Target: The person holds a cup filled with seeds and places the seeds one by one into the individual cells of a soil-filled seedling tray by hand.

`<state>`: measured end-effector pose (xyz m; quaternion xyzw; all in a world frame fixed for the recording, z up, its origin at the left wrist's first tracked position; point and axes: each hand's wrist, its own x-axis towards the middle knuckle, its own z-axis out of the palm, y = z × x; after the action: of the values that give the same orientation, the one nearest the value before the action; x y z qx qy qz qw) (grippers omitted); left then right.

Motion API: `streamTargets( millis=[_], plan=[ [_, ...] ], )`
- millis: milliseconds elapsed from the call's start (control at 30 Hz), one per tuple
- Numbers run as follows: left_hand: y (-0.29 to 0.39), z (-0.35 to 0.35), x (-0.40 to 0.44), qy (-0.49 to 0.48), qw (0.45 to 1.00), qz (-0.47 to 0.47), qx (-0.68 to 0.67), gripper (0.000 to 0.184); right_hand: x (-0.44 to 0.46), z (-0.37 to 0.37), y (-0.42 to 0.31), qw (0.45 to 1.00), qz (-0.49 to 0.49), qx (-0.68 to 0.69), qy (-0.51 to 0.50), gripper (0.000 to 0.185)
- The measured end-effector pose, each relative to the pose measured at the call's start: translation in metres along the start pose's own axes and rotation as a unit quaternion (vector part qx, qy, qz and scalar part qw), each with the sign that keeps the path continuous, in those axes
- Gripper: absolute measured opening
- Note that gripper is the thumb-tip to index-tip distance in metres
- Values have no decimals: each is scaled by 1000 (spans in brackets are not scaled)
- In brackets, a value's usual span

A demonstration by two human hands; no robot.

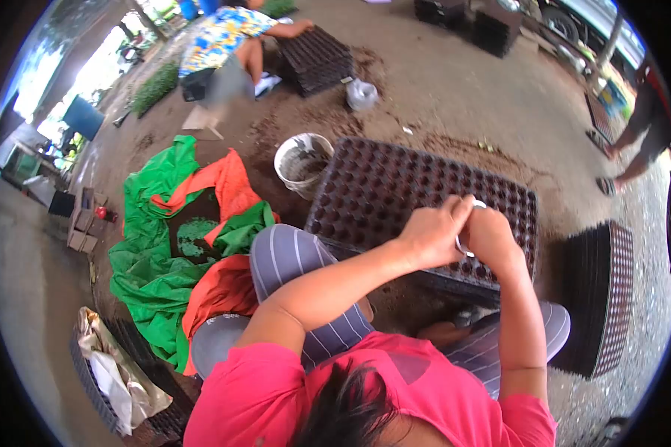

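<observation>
My left hand (432,235) and my right hand (492,237) meet above the near right part of a black seedling tray (417,182). Both are closed around a small white round-edged object (464,249); only bits of its edge show between my fingers, so its exact kind is hidden. The tray's many round cells look filled with dark soil. It rests on a stack of trays in front of my knees. Beyond its left corner stands a white bucket (303,160) with greyish material inside.
Green cloth (153,261) and orange cloth (235,186) surround dark soil at left. Stacked trays (596,298) stand at right. Ahead, a person in a patterned shirt (224,37) touches another tray stack (313,59) near a plastic bag (361,94). A person's legs (637,134) show far right.
</observation>
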<state>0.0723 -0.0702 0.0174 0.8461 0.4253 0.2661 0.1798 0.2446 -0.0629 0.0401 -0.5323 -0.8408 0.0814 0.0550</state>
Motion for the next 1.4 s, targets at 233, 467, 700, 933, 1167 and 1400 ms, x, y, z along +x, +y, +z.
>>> streamTargets(
  millis=[233,467,700,933,1167,1400],
  plan=[
    [22,-8,-15,-12,1000,3,-3,100,-11,21,-3,997,-57,-35,33,11],
    [42,-13,-12,-7,1000,-8,0,104,-22,2,0,998,-25,-17,52,9],
    [54,-28,1,-22,999,-31,-8,103,-10,-31,8,999,-40,-10,7,11],
    [52,-35,13,-54,997,-43,-17,106,-6,-47,10,998,-23,23,-50,16],
    [32,-10,18,-75,995,-41,-55,104,-8,-14,23,993,-16,118,-4,21],
    [20,-2,21,-42,999,-12,-12,98,-4,-12,17,985,-30,171,7,21]
  ],
)
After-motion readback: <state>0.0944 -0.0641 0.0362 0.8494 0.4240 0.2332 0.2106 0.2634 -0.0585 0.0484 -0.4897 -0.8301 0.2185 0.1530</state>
